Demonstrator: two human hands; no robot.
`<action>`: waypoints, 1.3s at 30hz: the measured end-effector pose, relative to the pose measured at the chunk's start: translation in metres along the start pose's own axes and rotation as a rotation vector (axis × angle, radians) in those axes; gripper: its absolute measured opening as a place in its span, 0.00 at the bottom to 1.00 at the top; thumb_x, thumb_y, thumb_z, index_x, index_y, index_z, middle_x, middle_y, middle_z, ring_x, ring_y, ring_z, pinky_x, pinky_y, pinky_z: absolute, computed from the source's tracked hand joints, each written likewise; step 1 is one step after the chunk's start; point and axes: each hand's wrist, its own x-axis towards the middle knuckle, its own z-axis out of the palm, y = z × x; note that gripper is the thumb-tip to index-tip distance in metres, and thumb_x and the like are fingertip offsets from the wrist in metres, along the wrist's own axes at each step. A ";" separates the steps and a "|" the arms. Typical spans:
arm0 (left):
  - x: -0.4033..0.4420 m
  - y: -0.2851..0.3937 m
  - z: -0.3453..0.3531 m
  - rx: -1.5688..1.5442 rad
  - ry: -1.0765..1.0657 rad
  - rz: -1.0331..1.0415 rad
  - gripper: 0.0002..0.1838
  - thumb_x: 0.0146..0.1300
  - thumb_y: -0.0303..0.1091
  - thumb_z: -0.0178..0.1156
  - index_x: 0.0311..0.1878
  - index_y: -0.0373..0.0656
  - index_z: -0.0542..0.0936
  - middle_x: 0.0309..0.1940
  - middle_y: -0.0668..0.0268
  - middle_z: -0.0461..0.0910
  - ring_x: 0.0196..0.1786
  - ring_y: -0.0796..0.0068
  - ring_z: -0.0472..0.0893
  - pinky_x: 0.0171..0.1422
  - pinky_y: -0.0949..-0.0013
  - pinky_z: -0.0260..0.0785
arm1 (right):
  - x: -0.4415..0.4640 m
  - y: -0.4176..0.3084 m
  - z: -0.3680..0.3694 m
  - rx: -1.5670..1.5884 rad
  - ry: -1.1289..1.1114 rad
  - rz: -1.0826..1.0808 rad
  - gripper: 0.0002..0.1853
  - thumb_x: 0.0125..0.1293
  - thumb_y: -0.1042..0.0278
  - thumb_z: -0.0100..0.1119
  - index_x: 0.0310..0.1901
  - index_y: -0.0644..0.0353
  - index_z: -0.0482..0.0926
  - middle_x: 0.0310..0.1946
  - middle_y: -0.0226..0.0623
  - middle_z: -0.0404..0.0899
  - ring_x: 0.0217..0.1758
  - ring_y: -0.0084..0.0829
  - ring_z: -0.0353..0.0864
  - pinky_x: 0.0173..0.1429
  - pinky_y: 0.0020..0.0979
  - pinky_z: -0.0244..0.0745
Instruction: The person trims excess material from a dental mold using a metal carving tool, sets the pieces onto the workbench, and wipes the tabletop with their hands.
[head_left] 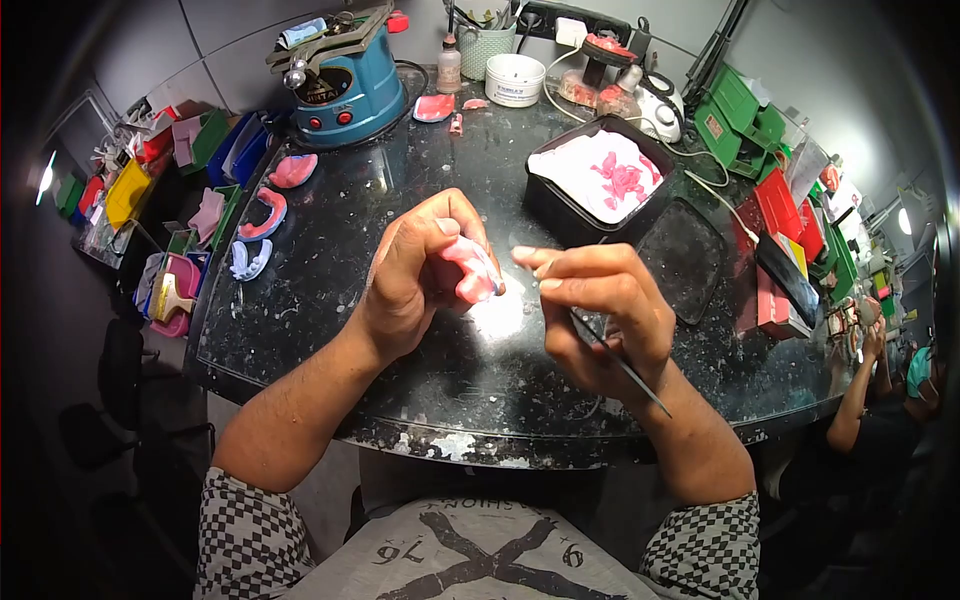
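1. Piece of pink stuff (469, 277) sits in the left hand (405, 268), over the black table (335, 220).
2. That hand curls snugly around it, but its right side pokes out.
3. The right hand (617, 312) pinches a thin dark stick (637, 379), which slants down to the right; I can't see its top end.
4. The pink stuff is just left of this hand, not touching.

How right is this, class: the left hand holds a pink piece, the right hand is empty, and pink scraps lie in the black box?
The right hand isn't empty: the head view shows it holding a tool. The left hand holds a pink piece, and pink scraps lie in the black box.
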 end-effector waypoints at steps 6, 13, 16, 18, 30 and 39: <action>0.001 0.000 -0.002 -0.150 -0.005 -0.034 0.18 0.73 0.48 0.48 0.39 0.41 0.74 0.26 0.61 0.80 0.25 0.81 0.72 0.27 0.75 0.62 | -0.005 0.001 0.004 0.079 -0.020 -0.043 0.21 0.46 0.87 0.73 0.44 0.63 0.82 0.47 0.44 0.84 0.48 0.39 0.90 0.49 0.35 0.89; 0.002 -0.004 -0.005 -0.109 -0.002 -0.070 0.24 0.69 0.56 0.48 0.39 0.41 0.75 0.27 0.62 0.78 0.24 0.77 0.73 0.26 0.75 0.64 | 0.000 -0.003 0.006 0.069 -0.021 -0.039 0.18 0.50 0.91 0.68 0.43 0.65 0.81 0.44 0.44 0.84 0.49 0.42 0.90 0.59 0.42 0.88; 0.002 -0.004 -0.005 -0.121 -0.013 -0.079 0.24 0.70 0.56 0.48 0.39 0.41 0.75 0.28 0.62 0.78 0.24 0.77 0.72 0.25 0.75 0.64 | 0.000 -0.003 0.004 0.061 -0.047 -0.035 0.18 0.53 0.94 0.65 0.44 0.66 0.79 0.42 0.45 0.83 0.49 0.43 0.90 0.59 0.43 0.88; 0.002 -0.004 -0.005 -0.125 -0.035 -0.105 0.24 0.70 0.56 0.47 0.38 0.41 0.74 0.27 0.61 0.78 0.23 0.77 0.72 0.25 0.75 0.63 | 0.000 -0.004 0.003 0.051 -0.060 -0.039 0.17 0.53 0.94 0.65 0.44 0.67 0.79 0.42 0.45 0.83 0.49 0.42 0.91 0.59 0.42 0.88; 0.002 -0.008 0.001 -0.009 -0.135 -0.050 0.25 0.71 0.53 0.41 0.35 0.38 0.73 0.23 0.53 0.78 0.25 0.66 0.76 0.35 0.68 0.69 | 0.000 0.000 -0.002 -0.096 0.029 -0.023 0.17 0.59 0.94 0.63 0.47 0.67 0.76 0.45 0.48 0.80 0.47 0.42 0.91 0.51 0.36 0.90; 0.000 0.000 0.001 -0.149 -0.006 -0.057 0.25 0.71 0.54 0.40 0.36 0.40 0.73 0.25 0.55 0.78 0.25 0.71 0.73 0.29 0.71 0.64 | 0.001 -0.008 0.005 0.007 0.011 -0.038 0.18 0.55 0.93 0.66 0.46 0.66 0.78 0.43 0.47 0.82 0.46 0.40 0.90 0.54 0.39 0.91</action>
